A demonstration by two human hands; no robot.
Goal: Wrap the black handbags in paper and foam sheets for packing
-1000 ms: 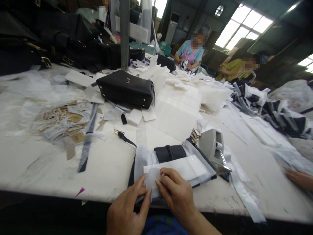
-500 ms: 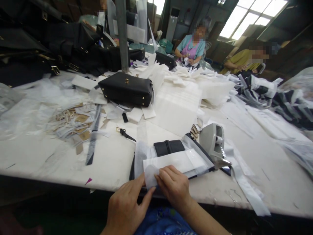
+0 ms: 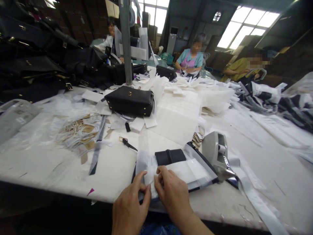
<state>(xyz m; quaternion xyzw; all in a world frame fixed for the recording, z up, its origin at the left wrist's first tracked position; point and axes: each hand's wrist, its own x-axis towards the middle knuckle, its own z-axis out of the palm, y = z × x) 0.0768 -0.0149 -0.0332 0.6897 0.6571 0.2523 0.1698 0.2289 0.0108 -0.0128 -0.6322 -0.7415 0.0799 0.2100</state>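
Note:
At the table's near edge lies a black bag (image 3: 200, 189), flat and partly covered by white wrapping sheets (image 3: 188, 169). A black strap piece (image 3: 170, 157) shows above the sheets. My left hand (image 3: 132, 204) is at the sheet's left end, its thumb and forefinger closed around the edge. Close beside it, my right hand (image 3: 174, 192) has curled fingers pinching the same white sheet. Just right of the bag stands a grey tape dispenser (image 3: 215, 156) with a toothed metal edge. A black strap with a gold buckle (image 3: 127, 142) sticks out at the upper left.
A black handbag (image 3: 130, 101) lies farther back, beside stacked white foam sheets (image 3: 178, 114). Paper tags with strings (image 3: 80, 132) are heaped at left. Black bags (image 3: 36, 65) pile up behind a metal post (image 3: 126, 42). Co-workers (image 3: 189, 60) are across the table.
My hands have shifted slightly along the white sheet, whose front end now lies lower and flatter against the bag. The view has tilted up a little.

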